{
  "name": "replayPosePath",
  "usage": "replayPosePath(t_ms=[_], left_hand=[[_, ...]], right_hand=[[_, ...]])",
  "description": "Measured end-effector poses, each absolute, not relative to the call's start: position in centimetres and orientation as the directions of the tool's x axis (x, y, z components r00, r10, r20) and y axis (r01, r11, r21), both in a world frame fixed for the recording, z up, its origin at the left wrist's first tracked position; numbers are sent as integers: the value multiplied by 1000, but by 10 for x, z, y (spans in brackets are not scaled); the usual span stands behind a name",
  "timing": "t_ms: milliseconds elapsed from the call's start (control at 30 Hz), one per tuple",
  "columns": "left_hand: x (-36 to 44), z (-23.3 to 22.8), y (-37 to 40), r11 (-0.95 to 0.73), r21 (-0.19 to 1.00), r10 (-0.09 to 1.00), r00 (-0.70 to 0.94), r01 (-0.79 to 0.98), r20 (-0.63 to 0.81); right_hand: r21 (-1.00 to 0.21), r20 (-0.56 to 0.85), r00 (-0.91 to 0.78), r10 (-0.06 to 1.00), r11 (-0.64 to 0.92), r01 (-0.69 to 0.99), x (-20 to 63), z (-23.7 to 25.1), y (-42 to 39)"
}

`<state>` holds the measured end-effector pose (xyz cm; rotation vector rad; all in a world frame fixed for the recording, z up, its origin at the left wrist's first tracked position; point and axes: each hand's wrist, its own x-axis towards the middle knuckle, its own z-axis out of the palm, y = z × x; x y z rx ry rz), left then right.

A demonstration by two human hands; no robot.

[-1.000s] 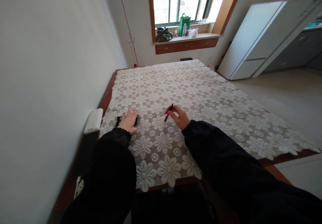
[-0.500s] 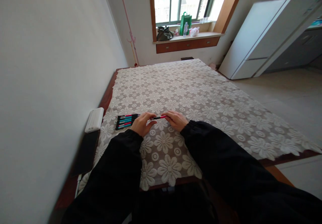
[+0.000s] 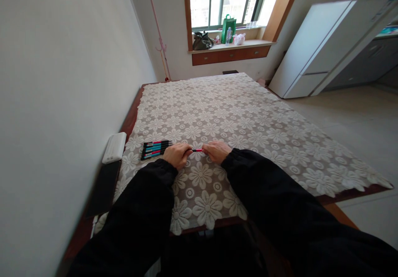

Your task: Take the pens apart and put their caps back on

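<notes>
A slim red and black pen (image 3: 197,150) lies level between my two hands, just above the table cover. My left hand (image 3: 178,155) pinches its black end, thumb and fingers closed. At the red end, my right hand (image 3: 217,151) is closed around it, hiding that tip. Left of my left hand, several blue, red and black pens (image 3: 154,149) lie side by side in a row on the cloth. My left fingers come close to the ends of that row.
A white floral lace tablecloth (image 3: 217,115) covers the long table. Along the left wall lie a white power bank (image 3: 114,147) and a dark flat device (image 3: 104,189) with a white cable (image 3: 93,226). Beyond stand a pink coat rack (image 3: 157,24) and a white fridge (image 3: 323,49).
Both hands have closed more tightly round the pen, and less of it shows between them. My left thumb has come up to the pen. The row of pens lies as before.
</notes>
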<state>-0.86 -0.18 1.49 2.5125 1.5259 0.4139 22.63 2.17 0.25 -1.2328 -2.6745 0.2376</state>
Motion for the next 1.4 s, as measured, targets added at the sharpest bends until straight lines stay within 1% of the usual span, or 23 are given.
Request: replayPosePath(t_ms=[200,400,500,600,667,733,800,867,933,1000,1067,1133,1233,1333,1400], left_hand=[[-5,14,-5,-465,214,885,457,859,90],[-4,14,-6,-456,197,889,454,868,57],[-4,14,-5,-417,223,906,422,881,27],[-5,14,-4,-371,290,923,385,882,7],[-6,16,-4,-354,339,929,370,872,19],[-6,17,-4,-347,379,931,365,858,26],[-5,19,-5,-335,405,934,355,850,26],[-5,19,-5,-323,411,939,343,852,28],[-4,19,-5,-321,404,941,338,857,32],[-4,19,-5,-329,396,938,346,857,30],[-4,19,-5,-328,392,938,346,859,25],[-4,19,-5,-315,388,942,334,866,20],[-3,20,-6,-302,380,948,319,875,18],[-3,20,-6,-308,377,946,325,873,21],[-3,20,-6,-305,377,947,321,875,20]], right_hand=[[-221,157,-673,723,689,690,227,-1,22],[-160,186,-718,671,741,652,228,-3,23],[-99,188,-749,635,771,629,227,0,22],[-66,230,-752,618,781,621,226,4,21],[-102,290,-726,624,774,625,226,4,21],[-175,341,-693,635,767,617,228,2,23],[-252,344,-670,658,752,609,230,-1,25],[-299,321,-663,676,737,607,232,-3,26],[-316,322,-666,673,739,594,232,-4,26],[-332,354,-657,666,746,577,232,-3,25],[-359,374,-626,685,729,583,231,-3,24],[-381,354,-606,713,701,603,231,-2,24],[-362,332,-634,699,715,599,230,-2,24],[-320,376,-653,658,753,574,230,-1,25],[-329,402,-628,666,745,580,229,-1,25]])
